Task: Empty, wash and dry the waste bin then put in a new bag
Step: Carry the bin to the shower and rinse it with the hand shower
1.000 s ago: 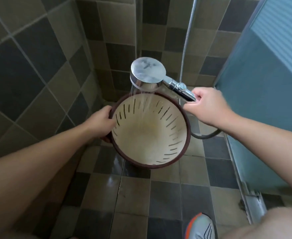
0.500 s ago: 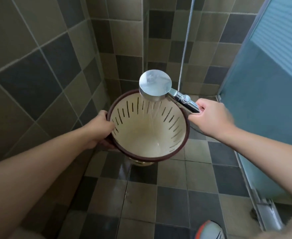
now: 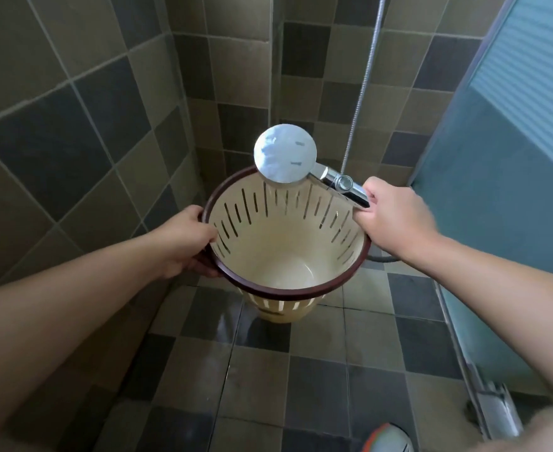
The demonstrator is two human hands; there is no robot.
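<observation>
A cream slotted waste bin (image 3: 288, 256) with a dark brown rim is held upright above the tiled floor, its mouth facing me. My left hand (image 3: 187, 243) grips the rim on the left side. My right hand (image 3: 392, 216) grips the handle of a chrome shower head (image 3: 285, 157), which hovers over the bin's far rim and sprays water down the inner wall. The bin holds no bag or waste.
Tiled walls close in on the left and back. A frosted glass shower door (image 3: 503, 177) with a metal floor rail (image 3: 484, 386) stands on the right. The shower hose (image 3: 363, 79) hangs behind the bin. My shoe (image 3: 386, 440) shows at the bottom. The floor tiles (image 3: 268, 386) look wet.
The bin has tipped from facing me to nearly upright and now sits lower. The shower head has moved from above the rim to over its far edge.
</observation>
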